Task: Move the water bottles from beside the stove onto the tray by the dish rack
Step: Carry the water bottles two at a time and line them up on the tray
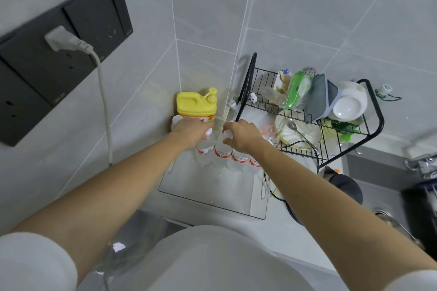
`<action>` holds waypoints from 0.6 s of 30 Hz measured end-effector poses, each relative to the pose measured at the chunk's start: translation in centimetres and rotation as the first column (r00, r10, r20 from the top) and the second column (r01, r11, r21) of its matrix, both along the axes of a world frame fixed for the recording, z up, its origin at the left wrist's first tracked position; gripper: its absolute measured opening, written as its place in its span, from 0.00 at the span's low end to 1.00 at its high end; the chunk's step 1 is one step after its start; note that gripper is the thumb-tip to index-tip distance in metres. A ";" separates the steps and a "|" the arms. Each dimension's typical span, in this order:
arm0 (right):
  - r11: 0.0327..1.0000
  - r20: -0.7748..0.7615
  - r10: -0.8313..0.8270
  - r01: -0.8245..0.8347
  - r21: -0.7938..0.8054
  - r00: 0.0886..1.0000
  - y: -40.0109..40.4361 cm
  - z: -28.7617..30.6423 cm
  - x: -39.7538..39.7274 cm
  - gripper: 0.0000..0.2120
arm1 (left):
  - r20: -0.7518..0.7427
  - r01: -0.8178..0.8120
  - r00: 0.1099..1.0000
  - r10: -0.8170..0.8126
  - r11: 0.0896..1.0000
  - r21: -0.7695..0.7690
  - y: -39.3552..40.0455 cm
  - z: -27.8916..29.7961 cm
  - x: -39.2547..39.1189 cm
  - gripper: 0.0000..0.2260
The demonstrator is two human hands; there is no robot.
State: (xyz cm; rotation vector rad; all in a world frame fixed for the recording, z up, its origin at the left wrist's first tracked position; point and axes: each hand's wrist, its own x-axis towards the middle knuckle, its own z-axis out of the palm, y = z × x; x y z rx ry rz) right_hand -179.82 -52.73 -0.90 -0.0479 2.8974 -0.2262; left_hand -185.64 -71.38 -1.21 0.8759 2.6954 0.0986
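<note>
Water bottles (222, 153) with red and white labels stand upright in a row at the far end of the clear tray (210, 194), which sits on the counter just left of the black wire dish rack (307, 111). The left hand (191, 131) is closed around the top of the leftmost bottle (205, 149), fingers wrapped over its neck. The right hand (241, 134) grips the top of the next bottle (221, 152), its white cap (228, 134) showing between the fingers. A yellow detergent jug (196, 104) with a pump stands in the tiled corner just behind the hands. The rack holds white bowls (350, 101), a plate and a spoon. A dark kettle (343, 184) sits near the sink.
</note>
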 end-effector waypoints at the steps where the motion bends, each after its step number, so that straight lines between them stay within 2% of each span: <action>1: 1.000 -0.001 -0.006 0.006 -0.007 1.000 0.0 0.0 0.1 0.17 | -0.014 -0.017 1.000 0.017 1.000 -0.012 0.0 0.0 0.1 0.13; 3: 1.000 -0.002 -0.009 0.009 -0.015 1.000 -0.1 0.0 0.2 0.17 | -0.031 -0.078 0.996 0.079 0.997 0.024 0.1 0.0 0.5 0.18; 10: 0.999 -0.013 0.045 -0.045 0.016 0.999 0.1 0.3 0.0 0.18 | -0.132 -0.089 0.987 0.095 0.995 0.054 1.2 -1.0 0.8 0.20; 18: 1.000 -0.036 0.020 -0.020 -0.024 0.999 0.3 0.1 0.2 0.17 | -0.060 -0.073 0.995 0.076 0.996 0.046 1.6 -0.5 0.2 0.19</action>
